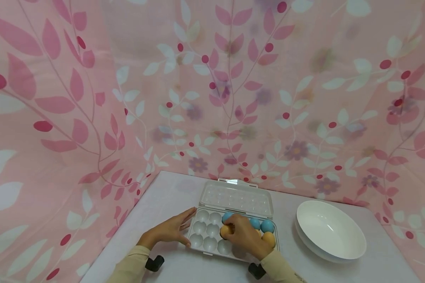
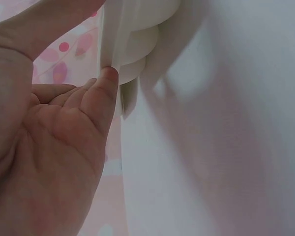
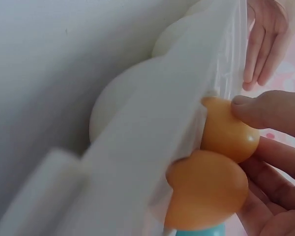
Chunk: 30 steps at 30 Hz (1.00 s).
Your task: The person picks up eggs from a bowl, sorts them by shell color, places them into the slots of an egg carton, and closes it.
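A white egg box [image 1: 209, 244] lies on the table with its clear lid [image 1: 236, 198] folded back. My right hand [image 1: 246, 237] is over the middle of the box and pinches an orange egg [image 1: 225, 232] between thumb and fingers. In the right wrist view the thumb presses on that egg [image 3: 228, 132], which sits at a cup. A second orange egg [image 3: 209, 189] is beside it. Blue eggs [image 1: 267, 226] occupy the back row, and one more orange egg [image 1: 268, 239] shows at the right end. My left hand [image 1: 168, 230] touches the box's left edge with extended fingers.
A large white bowl [image 1: 331, 232] stands to the right of the box. Pink floral cloth [image 1: 230, 98] hangs behind and beside the white table [image 1: 170, 192]. Cups on the left of the box [image 1: 199, 227] hold nothing.
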Each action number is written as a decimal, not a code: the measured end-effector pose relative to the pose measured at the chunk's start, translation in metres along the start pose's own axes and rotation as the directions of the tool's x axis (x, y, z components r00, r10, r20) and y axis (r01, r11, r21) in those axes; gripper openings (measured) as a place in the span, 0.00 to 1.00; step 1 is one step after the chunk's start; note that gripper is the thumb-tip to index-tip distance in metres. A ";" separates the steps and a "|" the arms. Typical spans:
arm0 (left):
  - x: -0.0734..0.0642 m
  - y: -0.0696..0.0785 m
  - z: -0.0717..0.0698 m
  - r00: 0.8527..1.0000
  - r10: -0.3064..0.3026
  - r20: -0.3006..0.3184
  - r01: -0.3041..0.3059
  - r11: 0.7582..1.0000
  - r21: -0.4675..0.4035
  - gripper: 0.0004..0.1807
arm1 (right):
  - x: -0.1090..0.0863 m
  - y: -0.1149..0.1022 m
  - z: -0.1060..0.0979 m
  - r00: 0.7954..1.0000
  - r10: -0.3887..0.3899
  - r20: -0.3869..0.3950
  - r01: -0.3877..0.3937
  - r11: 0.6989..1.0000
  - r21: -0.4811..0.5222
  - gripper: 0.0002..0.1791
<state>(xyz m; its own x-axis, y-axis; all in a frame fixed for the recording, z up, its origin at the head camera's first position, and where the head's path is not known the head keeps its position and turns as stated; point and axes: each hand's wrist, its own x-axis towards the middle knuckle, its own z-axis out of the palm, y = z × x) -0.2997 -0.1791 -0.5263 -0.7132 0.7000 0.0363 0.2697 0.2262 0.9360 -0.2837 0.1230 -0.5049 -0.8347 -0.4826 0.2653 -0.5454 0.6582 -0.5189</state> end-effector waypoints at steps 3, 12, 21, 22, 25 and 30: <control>0.000 0.000 0.000 1.000 -0.009 -0.006 0.009 1.000 0.000 0.67 | 0.000 0.002 -0.005 1.000 0.005 -0.022 -0.004 1.000 0.029 0.12; 0.001 -0.003 -0.001 1.000 -0.012 -0.008 0.012 1.000 -0.009 0.67 | 0.000 0.015 -0.035 0.990 0.035 -0.140 -0.019 0.993 0.115 0.12; 0.006 0.001 -0.004 0.999 0.026 -0.020 -0.026 1.000 0.007 0.66 | 0.004 0.043 -0.078 0.949 0.065 -0.307 -0.065 0.998 0.009 0.15; 0.007 0.001 -0.005 0.999 0.033 -0.033 -0.032 0.999 0.023 0.65 | 0.005 0.046 -0.082 0.945 0.054 -0.323 -0.059 0.998 -0.007 0.15; 0.016 0.004 -0.013 0.994 0.060 -0.095 -0.052 0.995 0.087 0.59 | 0.008 0.055 -0.096 0.931 0.050 -0.362 -0.071 0.996 -0.045 0.17; 0.039 0.008 -0.030 0.956 0.152 -0.250 -0.106 0.976 0.189 0.45 | 0.011 0.070 -0.111 0.913 0.080 -0.399 -0.115 0.991 -0.065 0.19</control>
<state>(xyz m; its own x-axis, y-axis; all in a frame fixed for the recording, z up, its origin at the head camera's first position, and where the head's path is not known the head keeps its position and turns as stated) -0.3450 -0.1706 -0.5068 -0.8027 0.5346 0.2643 0.4611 0.2752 0.8436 -0.3393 0.2278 -0.4482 -0.8364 -0.1570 0.5252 -0.4493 0.7454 -0.4925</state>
